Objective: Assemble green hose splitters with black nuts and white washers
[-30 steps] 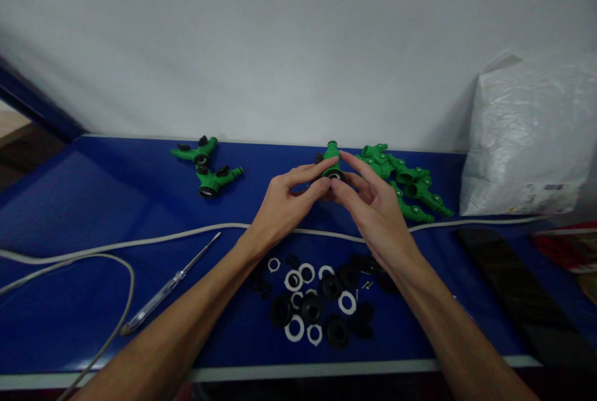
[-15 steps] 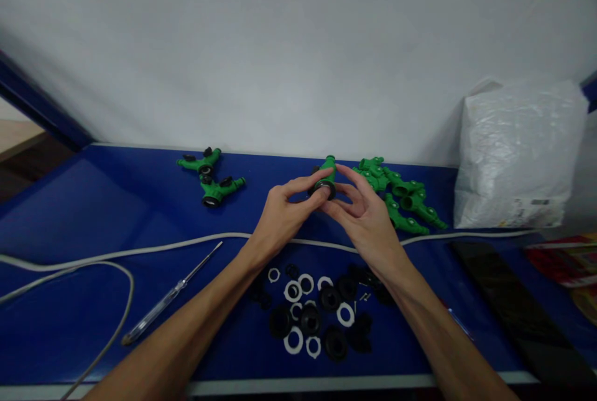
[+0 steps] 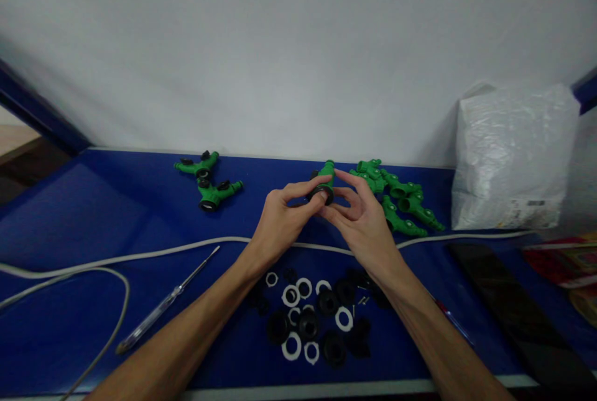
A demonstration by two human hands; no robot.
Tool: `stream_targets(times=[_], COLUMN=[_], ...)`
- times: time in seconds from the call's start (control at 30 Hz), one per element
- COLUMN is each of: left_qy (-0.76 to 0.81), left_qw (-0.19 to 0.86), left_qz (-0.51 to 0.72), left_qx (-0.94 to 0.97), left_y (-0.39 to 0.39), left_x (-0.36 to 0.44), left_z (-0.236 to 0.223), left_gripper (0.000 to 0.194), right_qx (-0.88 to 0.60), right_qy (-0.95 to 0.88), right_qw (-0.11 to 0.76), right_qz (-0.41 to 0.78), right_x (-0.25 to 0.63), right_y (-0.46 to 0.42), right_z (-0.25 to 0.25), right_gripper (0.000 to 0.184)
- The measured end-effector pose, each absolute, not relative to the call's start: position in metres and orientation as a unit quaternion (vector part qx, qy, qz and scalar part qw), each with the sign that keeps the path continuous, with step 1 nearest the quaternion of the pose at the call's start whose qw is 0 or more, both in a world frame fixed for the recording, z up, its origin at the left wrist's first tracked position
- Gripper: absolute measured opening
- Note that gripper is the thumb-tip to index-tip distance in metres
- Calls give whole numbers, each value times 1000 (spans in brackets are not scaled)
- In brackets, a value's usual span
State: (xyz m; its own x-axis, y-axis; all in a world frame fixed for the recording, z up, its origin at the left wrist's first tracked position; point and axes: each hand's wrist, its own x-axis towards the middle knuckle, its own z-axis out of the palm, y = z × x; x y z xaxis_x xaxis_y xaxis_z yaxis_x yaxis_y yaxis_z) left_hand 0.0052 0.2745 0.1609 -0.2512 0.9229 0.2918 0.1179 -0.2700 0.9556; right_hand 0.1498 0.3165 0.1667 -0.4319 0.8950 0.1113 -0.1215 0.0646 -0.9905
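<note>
Between both hands, above the blue table, is a green Y-shaped hose connector [image 3: 328, 170] with a black ring around its lower mouth. My left hand [image 3: 290, 207] grips it from the left, its thumb pressed at the black ring. From the right, the fingers of my right hand [image 3: 357, 209] close around the same connector. Much of the connector's body is hidden by the fingers. Two more green connectors with black parts, one farther back [image 3: 198, 166] and one nearer [image 3: 218, 194], lie to the left. A pile of green connector bodies [image 3: 410, 196] lies right of my right hand.
White rings [image 3: 344, 319] and black caps [image 3: 308, 324] lie scattered between my forearms. A screwdriver [image 3: 163, 306] with a clear handle lies at left. A pale cable [image 3: 186, 245] crosses the table. At right stand a white plastic package [image 3: 510, 158] and a dark flat slab [image 3: 513, 308].
The view has shifted slightly. Both hands keep hold of the connector in nearly the same place, and the left thumb has moved a little at the ring.
</note>
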Motion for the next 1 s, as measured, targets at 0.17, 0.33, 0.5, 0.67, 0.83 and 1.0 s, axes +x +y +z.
stream_targets(times=[0.17, 0.33, 0.5, 0.67, 0.83, 1.0], left_qy=[508, 498, 518, 513, 456, 456], left_qw=[326, 326, 323, 358, 461, 489], left_qz=[605, 592, 605, 607, 626, 623], left_qx=[519, 543, 511, 491, 433, 406], left_y=[273, 273, 273, 273, 279, 287], left_x=[5, 3, 9, 8, 0, -5], left_z=[160, 161, 158, 160, 164, 153], left_gripper=[33, 35, 35, 37, 55, 80], right_qx=[-329, -327, -327, -330, -329, -307], right_qy=[-597, -590, -582, -587, -593, -591], right_qw=[423, 429, 430, 421, 428, 413], right_qz=[597, 601, 607, 608, 597, 621], right_x=[151, 150, 149, 150, 150, 152], right_y=[316, 316, 315, 315, 315, 313], right_z=[167, 169, 166, 169, 174, 174], right_gripper=[70, 71, 71, 70, 69, 65])
